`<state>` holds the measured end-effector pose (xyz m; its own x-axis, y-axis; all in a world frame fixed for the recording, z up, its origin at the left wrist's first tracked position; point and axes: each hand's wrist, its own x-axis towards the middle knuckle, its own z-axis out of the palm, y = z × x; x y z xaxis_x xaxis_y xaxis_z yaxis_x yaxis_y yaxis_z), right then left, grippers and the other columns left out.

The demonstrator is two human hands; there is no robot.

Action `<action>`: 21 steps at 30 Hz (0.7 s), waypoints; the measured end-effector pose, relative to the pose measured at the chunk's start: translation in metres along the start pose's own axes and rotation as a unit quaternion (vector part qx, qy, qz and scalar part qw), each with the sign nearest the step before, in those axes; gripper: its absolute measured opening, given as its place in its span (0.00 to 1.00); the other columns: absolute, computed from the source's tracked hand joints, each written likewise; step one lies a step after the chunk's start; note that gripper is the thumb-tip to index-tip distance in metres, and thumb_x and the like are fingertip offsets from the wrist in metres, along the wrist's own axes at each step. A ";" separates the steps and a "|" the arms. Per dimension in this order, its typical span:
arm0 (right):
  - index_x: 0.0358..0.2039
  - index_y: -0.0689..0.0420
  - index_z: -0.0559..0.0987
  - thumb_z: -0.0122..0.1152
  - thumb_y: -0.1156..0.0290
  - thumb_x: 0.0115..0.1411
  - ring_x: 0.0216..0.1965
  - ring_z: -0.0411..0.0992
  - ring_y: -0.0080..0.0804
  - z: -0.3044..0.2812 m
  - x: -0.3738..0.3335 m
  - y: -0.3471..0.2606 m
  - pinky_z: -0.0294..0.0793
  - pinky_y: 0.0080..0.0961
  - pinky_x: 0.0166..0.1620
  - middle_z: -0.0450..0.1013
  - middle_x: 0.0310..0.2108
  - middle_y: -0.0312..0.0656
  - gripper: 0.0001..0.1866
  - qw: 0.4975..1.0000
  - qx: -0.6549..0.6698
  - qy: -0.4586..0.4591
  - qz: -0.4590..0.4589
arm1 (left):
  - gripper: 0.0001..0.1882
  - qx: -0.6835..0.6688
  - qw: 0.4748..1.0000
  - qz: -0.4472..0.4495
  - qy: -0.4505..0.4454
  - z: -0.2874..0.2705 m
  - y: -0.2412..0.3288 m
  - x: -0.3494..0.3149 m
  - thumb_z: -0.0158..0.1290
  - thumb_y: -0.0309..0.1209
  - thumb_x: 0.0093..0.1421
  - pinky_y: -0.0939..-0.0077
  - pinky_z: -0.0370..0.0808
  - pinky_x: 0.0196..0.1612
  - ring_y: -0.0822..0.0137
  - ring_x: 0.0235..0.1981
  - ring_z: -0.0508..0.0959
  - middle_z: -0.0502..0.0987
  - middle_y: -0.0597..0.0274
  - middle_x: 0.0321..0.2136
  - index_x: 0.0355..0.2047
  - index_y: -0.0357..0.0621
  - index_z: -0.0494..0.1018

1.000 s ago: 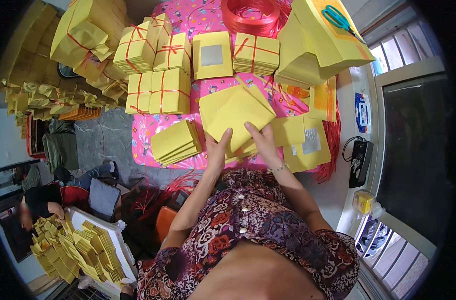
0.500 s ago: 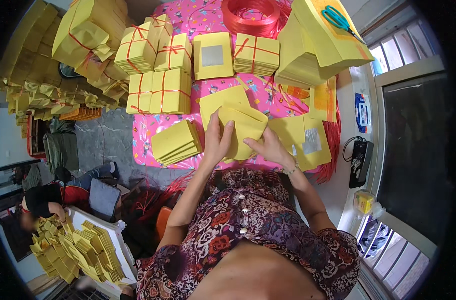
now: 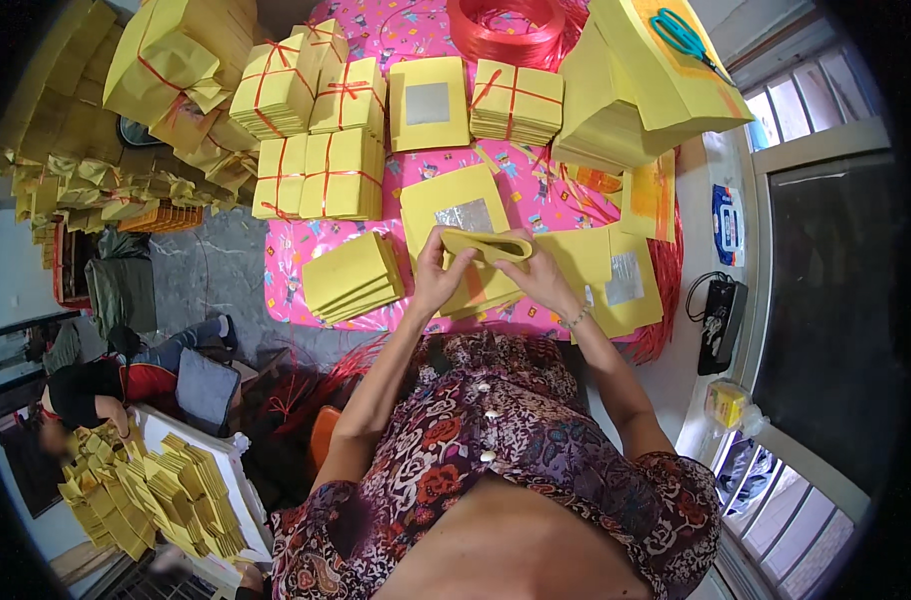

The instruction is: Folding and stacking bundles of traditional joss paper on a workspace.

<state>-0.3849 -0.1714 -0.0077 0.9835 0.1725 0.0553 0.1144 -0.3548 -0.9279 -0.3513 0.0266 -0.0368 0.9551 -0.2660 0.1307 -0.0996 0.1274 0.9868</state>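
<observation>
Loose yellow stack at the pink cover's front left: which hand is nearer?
Left. The left hand is just right of the loose yellow stack; the right hand is farther right.

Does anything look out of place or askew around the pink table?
Two things: loose red strands straggle down the right edge of the pink table, and teal scissors lie on the uneven tall yellow paper stack, where they might slide off.
</observation>
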 end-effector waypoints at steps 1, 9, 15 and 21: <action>0.48 0.59 0.71 0.61 0.67 0.59 0.44 0.73 0.39 0.000 0.000 0.002 0.71 0.31 0.46 0.73 0.41 0.44 0.18 1.000 -0.005 -0.006 -0.004 | 0.11 -0.001 1.000 -0.001 0.000 0.003 0.001 -0.001 0.55 0.24 0.59 0.80 0.69 0.43 0.74 0.39 0.73 0.73 0.64 0.33 0.41 0.40 0.67; 0.48 0.58 0.72 0.65 0.65 0.55 0.47 0.72 0.39 -0.009 0.010 -0.032 0.72 0.31 0.48 0.72 0.43 0.44 0.22 0.998 -0.034 0.048 -0.029 | 0.11 -0.006 0.998 -0.058 -0.026 0.002 -0.005 -0.004 0.55 0.18 0.56 0.78 0.71 0.45 0.73 0.38 0.74 0.73 0.64 0.35 0.38 0.39 0.69; 0.43 0.56 0.75 0.64 0.64 0.54 0.42 0.72 0.39 -0.020 0.028 -0.054 0.72 0.32 0.44 0.73 0.38 0.43 0.17 0.971 -0.180 0.016 -0.155 | 0.10 0.004 0.998 -0.056 -0.034 0.002 -0.005 -0.001 0.55 0.17 0.56 0.79 0.70 0.43 0.73 0.38 0.73 0.74 0.64 0.34 0.38 0.38 0.69; 0.37 0.56 0.77 0.59 0.71 0.57 0.34 0.72 0.41 -0.015 0.031 -0.053 0.71 0.32 0.38 0.73 0.33 0.42 0.08 0.967 -0.203 0.011 -0.154 | 0.16 0.030 0.999 -0.038 -0.008 0.010 0.007 0.004 0.56 0.20 0.56 0.77 0.70 0.46 0.71 0.43 0.72 0.73 0.61 0.38 0.44 0.40 0.66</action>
<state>-0.3580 -0.1610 0.0491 0.8960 0.3091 0.3188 0.4440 -0.6226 -0.6443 -0.3504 0.0169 -0.0287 0.9561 -0.2876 0.0567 -0.0444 0.0492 0.9978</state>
